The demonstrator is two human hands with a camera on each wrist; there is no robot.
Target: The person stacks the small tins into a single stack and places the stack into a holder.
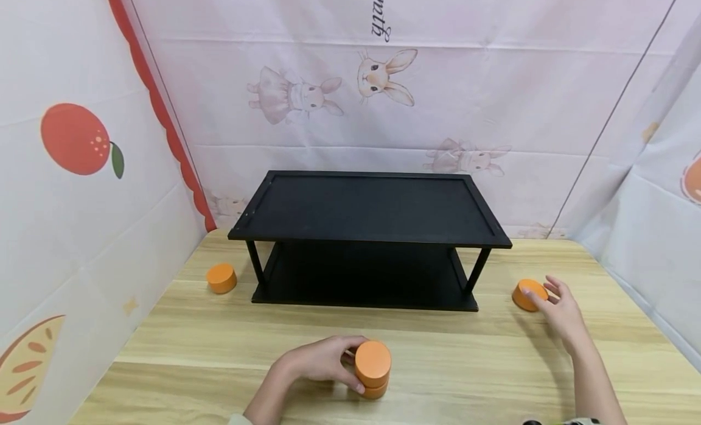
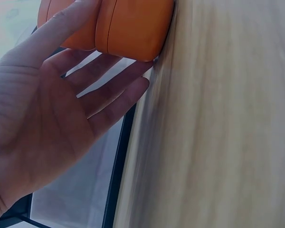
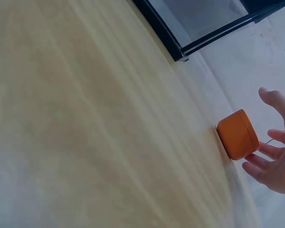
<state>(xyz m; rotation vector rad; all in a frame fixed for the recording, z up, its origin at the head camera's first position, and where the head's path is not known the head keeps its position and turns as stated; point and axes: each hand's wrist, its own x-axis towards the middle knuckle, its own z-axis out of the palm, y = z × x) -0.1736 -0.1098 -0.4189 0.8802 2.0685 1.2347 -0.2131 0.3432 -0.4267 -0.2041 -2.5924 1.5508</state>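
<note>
Two small orange round boxes stand stacked on the table, an upper box (image 1: 373, 359) on a lower box (image 1: 375, 392). My left hand (image 1: 323, 359) holds the stack from its left side, with the thumb in front and the fingers behind. In the left wrist view the thumb lies across the upper box. At the right, another orange round box (image 1: 526, 298) with a lid seam sits on the table. Around it my right hand (image 1: 565, 315) is spread; in the right wrist view the thumb stands apart from the box, and the other fingers are close to its side.
A black two-tier rack (image 1: 364, 209) stands at the back of the wooden table (image 1: 438, 364). Left of it sits one more orange round box (image 1: 221, 279). Printed cloth walls (image 1: 306, 23) border the table.
</note>
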